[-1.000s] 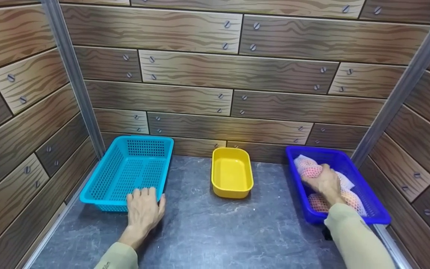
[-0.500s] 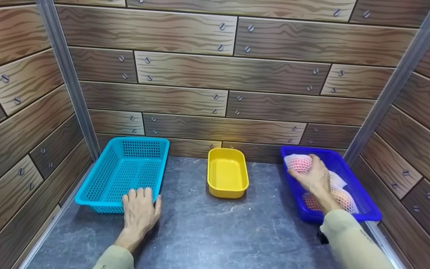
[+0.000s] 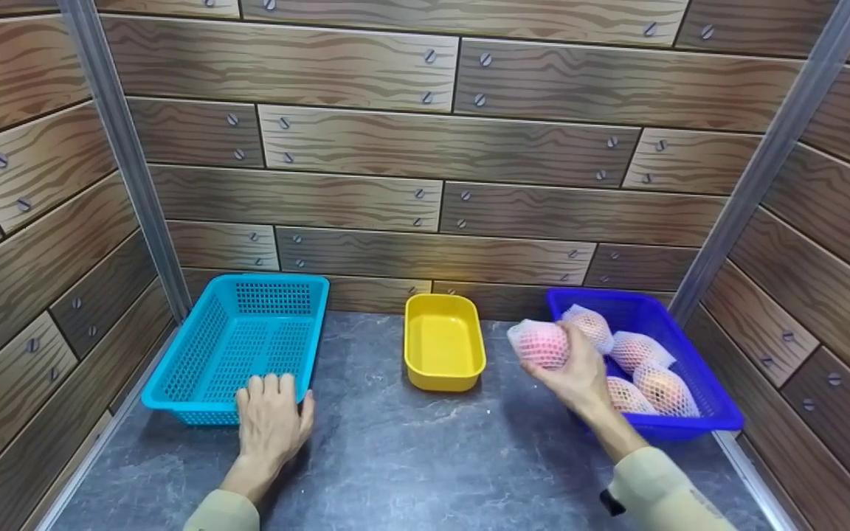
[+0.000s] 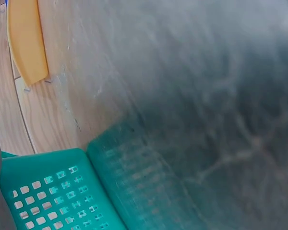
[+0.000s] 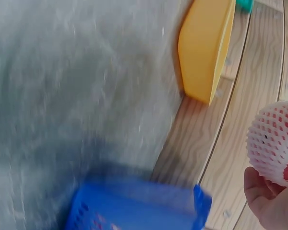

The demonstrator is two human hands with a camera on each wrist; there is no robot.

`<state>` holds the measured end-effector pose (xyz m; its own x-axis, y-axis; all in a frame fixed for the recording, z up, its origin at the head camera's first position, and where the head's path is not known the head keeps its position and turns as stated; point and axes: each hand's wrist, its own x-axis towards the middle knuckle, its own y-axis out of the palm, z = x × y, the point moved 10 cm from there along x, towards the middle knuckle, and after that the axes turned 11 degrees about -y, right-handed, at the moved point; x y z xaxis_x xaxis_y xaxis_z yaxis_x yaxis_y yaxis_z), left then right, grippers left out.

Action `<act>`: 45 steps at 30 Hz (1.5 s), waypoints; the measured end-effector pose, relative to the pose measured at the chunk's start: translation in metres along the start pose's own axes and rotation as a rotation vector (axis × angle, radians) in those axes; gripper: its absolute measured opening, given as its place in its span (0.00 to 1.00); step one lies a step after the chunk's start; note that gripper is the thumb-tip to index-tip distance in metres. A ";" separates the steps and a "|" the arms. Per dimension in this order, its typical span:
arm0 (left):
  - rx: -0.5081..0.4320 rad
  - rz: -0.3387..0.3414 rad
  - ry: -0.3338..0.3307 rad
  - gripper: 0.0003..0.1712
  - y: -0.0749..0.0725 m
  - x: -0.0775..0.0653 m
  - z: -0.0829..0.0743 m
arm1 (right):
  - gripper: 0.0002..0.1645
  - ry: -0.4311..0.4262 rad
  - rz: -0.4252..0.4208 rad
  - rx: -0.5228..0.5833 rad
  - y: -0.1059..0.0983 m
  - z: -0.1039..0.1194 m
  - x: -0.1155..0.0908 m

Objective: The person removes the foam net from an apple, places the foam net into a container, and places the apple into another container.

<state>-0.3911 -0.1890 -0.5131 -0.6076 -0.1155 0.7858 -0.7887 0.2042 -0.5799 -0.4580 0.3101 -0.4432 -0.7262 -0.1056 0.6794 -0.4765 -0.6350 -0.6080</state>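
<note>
Left hand (image 3: 271, 422): fingers bent over the near right corner of the teal basket (image 3: 259, 341), thumb outside; pressing hard there could tip it.
Right hand (image 3: 580, 377): thumb and fingers parted by the fruit's breadth, pinching the pink netted fruit (image 3: 544, 345) from its right side.
Pink netted fruit: apparently raised above the table (image 3: 395, 457), just left of the blue basket (image 3: 698, 426).
Slip risk: the fruit could slide within its foam net if the pinch catches mostly net.
Snag risk: a low wrist could drag the blue basket's rim, shifting the four other netted fruits (image 3: 665, 387).
Net's loose end (image 3: 518, 333): points left and slightly away, roughly toward the yellow tub (image 3: 444, 343); long axis mostly crosswise, though the fruit looks nearly round.
</note>
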 end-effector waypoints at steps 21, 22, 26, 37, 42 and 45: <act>0.023 0.065 -0.022 0.20 0.009 0.001 0.001 | 0.54 -0.009 0.143 0.244 0.057 0.053 -0.035; 0.024 0.060 -0.019 0.19 0.008 0.002 0.001 | 0.54 -0.004 0.157 0.259 0.061 0.054 -0.036; 0.025 0.041 -0.014 0.19 0.006 0.002 0.000 | 0.54 0.014 0.229 0.301 0.075 0.058 -0.045; 0.032 0.037 -0.010 0.20 0.005 0.002 0.001 | 0.60 -0.061 0.356 0.292 0.110 0.072 -0.068; 0.030 0.030 -0.009 0.20 0.005 0.001 0.001 | 0.61 -0.094 0.397 0.266 0.122 0.075 -0.076; 0.032 0.033 -0.015 0.20 0.005 0.001 0.001 | 0.61 -0.095 0.424 0.265 0.127 0.076 -0.080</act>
<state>-0.3954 -0.1890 -0.5154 -0.6342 -0.1243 0.7631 -0.7710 0.1764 -0.6119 -0.4233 0.1798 -0.5438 -0.7743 -0.4572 0.4376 0.0014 -0.6926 -0.7213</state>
